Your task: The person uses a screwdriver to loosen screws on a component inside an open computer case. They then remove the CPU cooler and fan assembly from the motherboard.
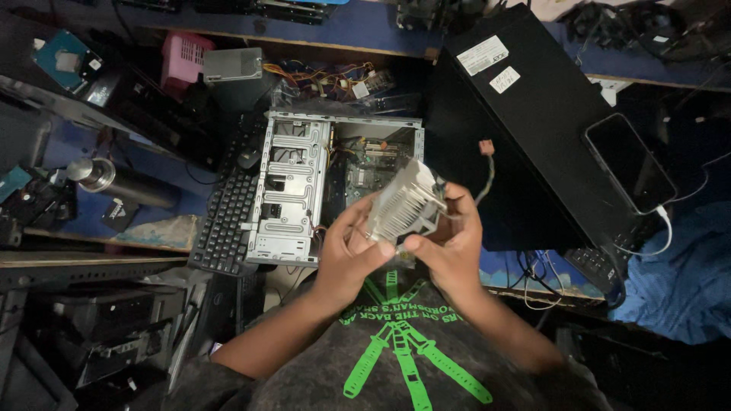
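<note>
Head view: you hold a metal heatsink (402,204) with thin silver fins up in front of your chest, above the near edge of the workbench (358,34). Your left hand (346,255) curls around its lower left side, fingers closed on the fins and thumb lying across toward the other hand. Your right hand (451,247) grips the lower right side, thumb pressed along the bottom edge and fingers wrapped behind. A thin wire with a small brown plug (486,147) hangs out from behind the heatsink, over your right hand.

Just beyond the heatsink an open computer case (293,190) lies on its side, its green circuit board (364,171) showing inside. A black keyboard (228,217) lies touching the case's left side. To the right a black computer tower (525,129) lies flat, with a dark phone (630,162) resting on its right part, a white cable plugged in. At the far left edge lies a steel flask (114,179); a pink basket (185,59) sits near the far left corner
</note>
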